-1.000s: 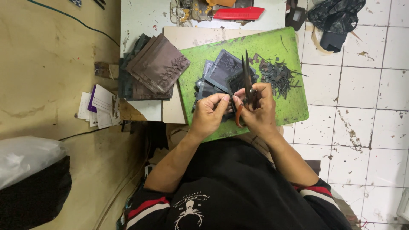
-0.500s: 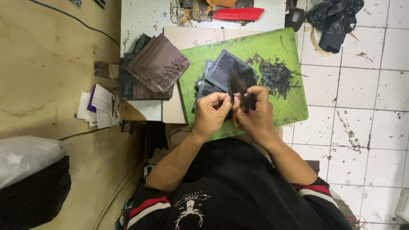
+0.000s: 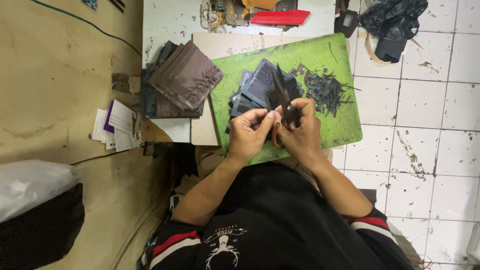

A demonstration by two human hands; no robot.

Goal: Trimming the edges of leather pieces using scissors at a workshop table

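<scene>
Looks like mid-trim: the right hand (image 3: 300, 131) grips scissors (image 3: 283, 102) over the green mat (image 3: 345, 125), the left hand (image 3: 250, 132) pinches a small dark piece (image 3: 278, 116) at the blades. Next snip needs steady alignment.

The person wears a black short-sleeved shirt (image 3: 280, 220) with red and white stripes across each sleeve (image 3: 172, 243) and a white printed emblem on the chest. Both forearms are bare; no gloves or rings show.
</scene>
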